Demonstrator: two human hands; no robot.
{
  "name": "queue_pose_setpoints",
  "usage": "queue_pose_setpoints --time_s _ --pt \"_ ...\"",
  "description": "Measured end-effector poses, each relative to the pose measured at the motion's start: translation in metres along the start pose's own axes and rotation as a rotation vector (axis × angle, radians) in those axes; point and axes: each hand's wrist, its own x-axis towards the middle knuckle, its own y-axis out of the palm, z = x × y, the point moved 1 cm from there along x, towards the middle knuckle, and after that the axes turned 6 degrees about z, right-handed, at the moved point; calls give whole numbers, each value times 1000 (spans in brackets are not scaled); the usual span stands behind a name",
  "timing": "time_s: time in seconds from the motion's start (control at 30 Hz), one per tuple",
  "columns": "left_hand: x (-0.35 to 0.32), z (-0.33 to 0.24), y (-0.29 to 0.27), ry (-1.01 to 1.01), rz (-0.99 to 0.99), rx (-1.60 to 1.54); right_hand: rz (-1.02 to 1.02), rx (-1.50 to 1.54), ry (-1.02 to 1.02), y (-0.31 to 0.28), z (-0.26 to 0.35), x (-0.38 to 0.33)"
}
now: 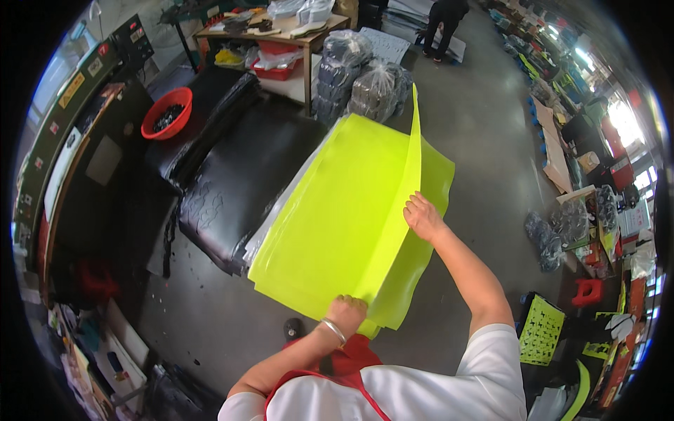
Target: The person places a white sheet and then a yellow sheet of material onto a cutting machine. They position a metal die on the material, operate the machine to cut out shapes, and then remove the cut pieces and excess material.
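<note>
A stack of large neon yellow-green sheets (pixel 330 210) lies in front of me, its right side bent down over an edge. My right hand (pixel 423 216) is closed on the raised edge of the top sheet (pixel 411 165), which stands up in a fold along its length. Close to my body, my left hand (pixel 347 311) is closed at the near end of the same sheet, with the fingertips hidden. A silver bangle circles my left wrist. Left of the stack, a black glossy sheet pile (pixel 246 168) lies beside thin white sheets.
A red basin (pixel 167 114) of small dark pieces stands at the left, by a green machine (pixel 74 91). Plastic-wrapped bundles (pixel 372 88) and a worktable (pixel 309 38) are beyond the stack. Another person (pixel 445 24) stands far back. Shelves and a yellow-green cut sheet (pixel 540 330) line the right.
</note>
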Motion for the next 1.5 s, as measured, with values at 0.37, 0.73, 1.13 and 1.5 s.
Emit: queue_pose_setpoints --time_s 0.37,0.73,1.13,1.5 --pt "-47 -2 -6 138 56 -119 13 151 327 17 85 -152" --pt "-96 50 -46 172 -64 -215 105 232 512 -28 159 -144" --pt "-129 64 -56 196 31 -199 -181 489 840 -8 264 -159" --pt "-141 214 80 -142 183 34 113 650 680 100 316 -53"
